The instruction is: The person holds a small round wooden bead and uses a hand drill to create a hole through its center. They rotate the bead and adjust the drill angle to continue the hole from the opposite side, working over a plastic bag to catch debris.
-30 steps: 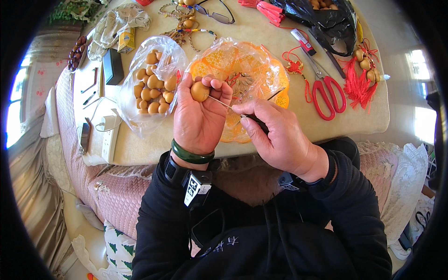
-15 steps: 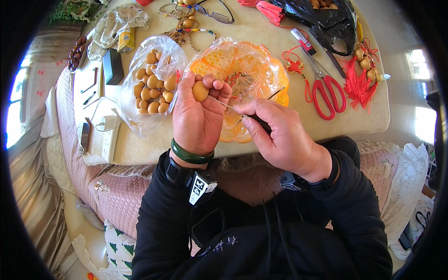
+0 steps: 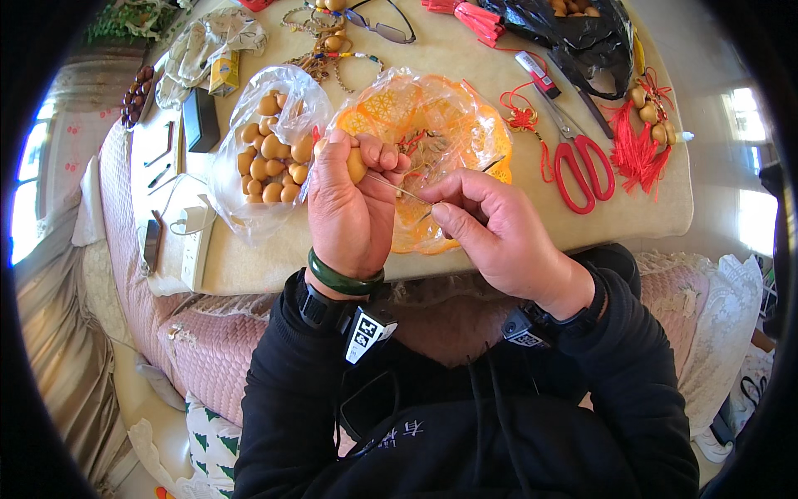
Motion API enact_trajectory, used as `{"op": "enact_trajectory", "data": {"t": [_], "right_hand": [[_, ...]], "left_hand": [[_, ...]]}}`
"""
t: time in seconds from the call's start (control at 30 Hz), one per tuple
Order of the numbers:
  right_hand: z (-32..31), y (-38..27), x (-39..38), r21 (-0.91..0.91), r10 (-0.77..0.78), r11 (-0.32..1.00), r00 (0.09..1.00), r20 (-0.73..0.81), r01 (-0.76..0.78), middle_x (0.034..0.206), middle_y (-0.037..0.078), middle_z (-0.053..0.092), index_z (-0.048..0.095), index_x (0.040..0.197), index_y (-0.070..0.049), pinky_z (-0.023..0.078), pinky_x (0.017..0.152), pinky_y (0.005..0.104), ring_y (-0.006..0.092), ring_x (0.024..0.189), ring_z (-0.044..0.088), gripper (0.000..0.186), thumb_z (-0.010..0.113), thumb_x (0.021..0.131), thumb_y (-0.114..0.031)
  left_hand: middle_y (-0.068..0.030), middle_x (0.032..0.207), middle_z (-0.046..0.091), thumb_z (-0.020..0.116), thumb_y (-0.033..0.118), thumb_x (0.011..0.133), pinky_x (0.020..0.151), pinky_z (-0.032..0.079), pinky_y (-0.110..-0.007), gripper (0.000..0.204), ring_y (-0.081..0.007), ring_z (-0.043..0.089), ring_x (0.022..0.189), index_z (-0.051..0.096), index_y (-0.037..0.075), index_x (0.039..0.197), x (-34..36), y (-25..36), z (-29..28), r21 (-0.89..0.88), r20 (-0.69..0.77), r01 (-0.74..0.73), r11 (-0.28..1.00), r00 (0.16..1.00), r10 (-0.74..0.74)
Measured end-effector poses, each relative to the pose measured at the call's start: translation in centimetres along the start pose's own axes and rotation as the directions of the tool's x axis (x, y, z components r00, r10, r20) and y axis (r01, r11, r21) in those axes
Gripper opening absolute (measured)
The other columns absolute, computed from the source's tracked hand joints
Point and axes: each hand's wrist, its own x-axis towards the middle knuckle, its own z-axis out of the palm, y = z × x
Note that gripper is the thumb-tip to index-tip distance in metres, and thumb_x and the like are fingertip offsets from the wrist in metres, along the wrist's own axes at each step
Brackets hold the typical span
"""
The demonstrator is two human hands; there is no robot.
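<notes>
Clamping a gourd [image 3: 356, 166] between thumb and curled fingers of the left hand [image 3: 353, 212], palm up. Pinching a strand [image 3: 406, 190] at the fingertips of the right hand [image 3: 509, 237], near the left but apart from it, and spanning the gap toward the gourd (too fine to tell thread from wire).

Might snap the strand or chip the gourd by tugging too hard; might drop the gourd into the orange basket [image 3: 366, 121], beneath and beyond both hands, by loosening the left fingers; might snag the strand by letting it sag onto the plastic [image 3: 453, 137] there.

Left of the left hand, more gourds [image 3: 272, 145] in a clear bag [image 3: 233, 195]. Right of the right hand, scissors [image 3: 588, 179] and a red knot [image 3: 524, 120] on the surface [image 3: 640, 212].
</notes>
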Motion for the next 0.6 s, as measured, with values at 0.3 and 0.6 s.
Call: {"op": "enact_trajectory", "data": {"t": [0.3,0.6], "right_hand": [[0.57,0.52,-0.22,-0.243,-0.221,0.947,0.975,-0.012,0.212,0.091,0.012,0.065,0.062,0.11,0.0,0.051,0.068,0.0336,0.0265,0.076,0.064,0.015,0.059,0.095,-0.001],[0.42,0.51,-0.23,-0.302,-0.25,0.92,0.968,0.034,0.249,0.089,0.014,0.062,0.059,0.113,-0.003,0.052,0.068,0.0349,0.0246,0.072,0.062,0.019,0.061,0.094,-0.005]], "left_hand": [[-0.0012,0.084,0.052,0.051,0.023,0.104,0.085,0.048,-0.038,0.019,-0.0163,0.052,0.082,0.051,0.01,0.09,-0.01,-0.07,0.22,0.006,-0.029,-0.016,1.0,0.999,0.016],[-0.0005,0.083,0.052,0.05,0.024,0.104,0.087,0.047,-0.037,0.02,-0.0155,0.051,0.081,0.05,0.01,0.091,-0.14,0.33,0.53,-0.003,-0.015,-0.004,1.0,1.0,0.004]]}}
